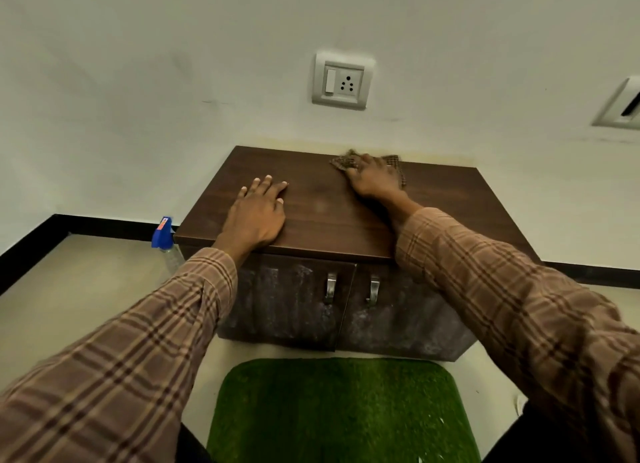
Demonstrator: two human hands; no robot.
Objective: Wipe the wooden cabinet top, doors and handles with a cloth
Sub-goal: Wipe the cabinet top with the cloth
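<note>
Right hand (pixel 372 178) is pressed flat on the cloth (pixel 346 160), fingers spread over it rather than bunched around it, so we're pinning it to the wood and not really clutching it. That puts the cloth at the far edge of the cabinet top (pixel 329 213), roughly 1 o'clock from the middle of the slab and right up against the wall. Looks to us like the back strip is the bit being wiped, which explains the long reach of that arm.

Left hand (pixel 258 216) is open, palm down on bare wood at about 9 o'clock, holding nothing. Our guess is it's there as a prop so we can lean forward without tipping, and maybe to keep the cabinet from shuffling.

The doors (pixel 294 299) below look pretty grimy, whitish streaks all over, and the two metal handles (pixel 330 287) sit side by side at the centre seam. None of that looks touched, so we'd say we're early on, top first.

Spray bottle (pixel 162 235) is parked on the floor at 9 o'clock of the cabinet, close by but out of the way. Green mat (pixel 339 410) sits at 6 o'clock in front of the doors.
</note>
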